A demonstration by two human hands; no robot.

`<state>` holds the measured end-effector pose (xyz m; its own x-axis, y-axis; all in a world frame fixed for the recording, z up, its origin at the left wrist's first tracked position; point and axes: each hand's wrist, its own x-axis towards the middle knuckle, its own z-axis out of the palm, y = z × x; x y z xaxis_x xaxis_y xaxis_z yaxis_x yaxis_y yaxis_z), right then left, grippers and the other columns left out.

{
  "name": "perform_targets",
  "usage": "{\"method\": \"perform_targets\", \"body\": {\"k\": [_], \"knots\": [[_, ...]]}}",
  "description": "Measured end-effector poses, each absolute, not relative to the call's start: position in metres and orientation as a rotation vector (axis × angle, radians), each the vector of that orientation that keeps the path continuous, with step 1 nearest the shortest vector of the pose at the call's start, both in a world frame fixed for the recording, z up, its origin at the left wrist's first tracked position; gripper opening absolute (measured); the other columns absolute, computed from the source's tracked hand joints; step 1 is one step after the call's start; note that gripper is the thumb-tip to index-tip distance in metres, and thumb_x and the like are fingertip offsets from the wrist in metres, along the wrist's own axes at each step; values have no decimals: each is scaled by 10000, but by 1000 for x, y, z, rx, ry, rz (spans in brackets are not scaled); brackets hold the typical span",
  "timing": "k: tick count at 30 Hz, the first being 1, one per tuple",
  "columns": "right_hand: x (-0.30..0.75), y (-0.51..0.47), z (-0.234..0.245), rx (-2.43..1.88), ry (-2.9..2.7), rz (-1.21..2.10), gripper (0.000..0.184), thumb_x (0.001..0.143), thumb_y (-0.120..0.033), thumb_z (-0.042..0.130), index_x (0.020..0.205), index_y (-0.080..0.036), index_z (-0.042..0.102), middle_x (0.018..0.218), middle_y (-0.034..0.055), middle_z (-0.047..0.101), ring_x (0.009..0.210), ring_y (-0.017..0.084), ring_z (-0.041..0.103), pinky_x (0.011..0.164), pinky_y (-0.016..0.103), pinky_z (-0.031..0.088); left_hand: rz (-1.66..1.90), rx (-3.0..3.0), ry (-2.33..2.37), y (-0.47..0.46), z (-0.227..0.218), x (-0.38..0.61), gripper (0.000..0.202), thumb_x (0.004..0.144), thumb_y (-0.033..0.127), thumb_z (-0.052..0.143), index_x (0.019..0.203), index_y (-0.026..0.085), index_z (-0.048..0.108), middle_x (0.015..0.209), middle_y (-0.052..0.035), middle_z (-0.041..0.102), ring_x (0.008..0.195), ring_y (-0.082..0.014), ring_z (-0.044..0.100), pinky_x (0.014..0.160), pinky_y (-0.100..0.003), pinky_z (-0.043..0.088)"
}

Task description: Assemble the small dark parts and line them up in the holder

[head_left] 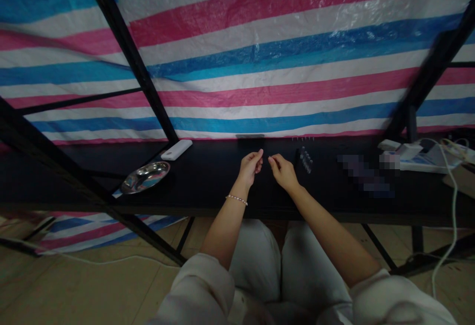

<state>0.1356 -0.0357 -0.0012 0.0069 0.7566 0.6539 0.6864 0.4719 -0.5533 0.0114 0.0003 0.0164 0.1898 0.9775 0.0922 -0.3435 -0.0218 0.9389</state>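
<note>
My left hand (251, 166) is closed over the middle of the black table, thumb pressed against curled fingers. Whatever it may hold is too small or hidden to make out. Just to its right, my right hand (283, 172) has thumb and forefinger pinched together, pointing at the left hand with a narrow gap between them. Anything in that pinch cannot be made out either. Beside the right hand, a cluster of small, clear or greyish pieces (306, 161) stands in short rows on the table. A line of tiny pieces (303, 139) lies farther back near the table's rear edge.
To the left are a shiny metal dish (145, 177) and a white oblong device (177, 150). A blurred-out dark object (365, 175) lies to the right, before a white power strip (423, 162) with cables. Black frame posts (144, 80) rise before a striped plastic sheet (267, 63).
</note>
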Motion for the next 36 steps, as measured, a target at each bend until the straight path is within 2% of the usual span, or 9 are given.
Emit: {"method": "perform_targets", "body": {"k": [8,13,21,28,36], "knots": [[134,-38,0,-1253,-1719,115,251,858,-380,368,861,-194,536,675,3,544,529,112,490,553,222,372,1292,1042,799,2,16,10,406,582,456,691,581,148,427,494,62,438,336,-5,333,333,-161,149],[134,-37,-2,-1284,-1742,138,254,859,-376,370,925,-197,538,793,26,602,556,117,524,567,231,386,1281,1087,799,3,15,10,400,587,444,688,566,146,422,491,63,429,332,-4,338,327,-157,160],[137,-30,-7,-1317,-1757,101,233,860,-314,378,941,-197,562,851,45,636,626,141,564,601,247,390,1116,1290,744,0,12,12,341,608,416,684,659,139,492,574,37,499,356,-14,391,323,-165,196],[137,-31,-7,-1357,-1757,130,212,851,-303,395,912,-202,571,820,38,638,641,144,566,589,244,380,1118,1302,763,2,7,12,285,643,379,659,666,134,516,556,26,490,368,-26,407,334,-166,222],[138,-29,-9,-1406,-1827,175,165,840,-271,423,880,-199,567,810,38,621,701,152,566,622,251,387,1147,1287,852,3,6,13,299,604,372,678,613,146,483,516,37,482,353,-25,390,328,-166,192]]}}
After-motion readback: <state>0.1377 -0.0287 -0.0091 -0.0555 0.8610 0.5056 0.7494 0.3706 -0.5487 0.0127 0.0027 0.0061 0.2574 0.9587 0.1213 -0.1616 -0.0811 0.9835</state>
